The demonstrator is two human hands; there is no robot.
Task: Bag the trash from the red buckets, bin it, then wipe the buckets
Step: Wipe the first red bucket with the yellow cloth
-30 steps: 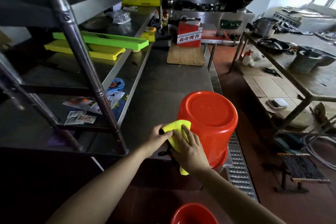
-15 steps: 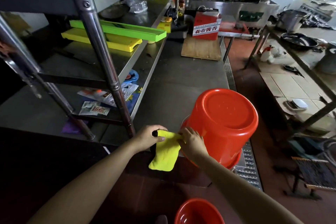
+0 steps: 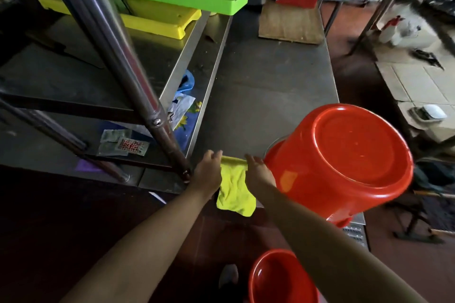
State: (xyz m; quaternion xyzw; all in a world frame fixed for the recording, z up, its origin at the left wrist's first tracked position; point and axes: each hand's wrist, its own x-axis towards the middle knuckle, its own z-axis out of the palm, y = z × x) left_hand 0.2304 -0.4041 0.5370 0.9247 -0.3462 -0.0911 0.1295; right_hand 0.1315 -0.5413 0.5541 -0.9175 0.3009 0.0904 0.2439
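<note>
Head: cloth (image 3: 234, 192) between hands (image 3: 208, 174)

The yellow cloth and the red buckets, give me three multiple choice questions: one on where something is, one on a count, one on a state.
1. Where does the yellow microfibre cloth hang?
A. Over the near edge of the steel counter
B. Inside the green plastic tray
C. On the floor

2. How many red plastic buckets are in view?
A. One
B. Two
C. Four

3. How does the red plastic bucket on the counter sit?
A. Upright, full of water
B. Lying flat on its side
C. Tipped over, its base facing the camera

Answers:
1 A: the left hand and right hand hold its top edge at the counter's rim, the rest drooping below.
2 B: one is on the counter, and another red bucket stands lower down.
3 C: its round base is fully in view.
</note>
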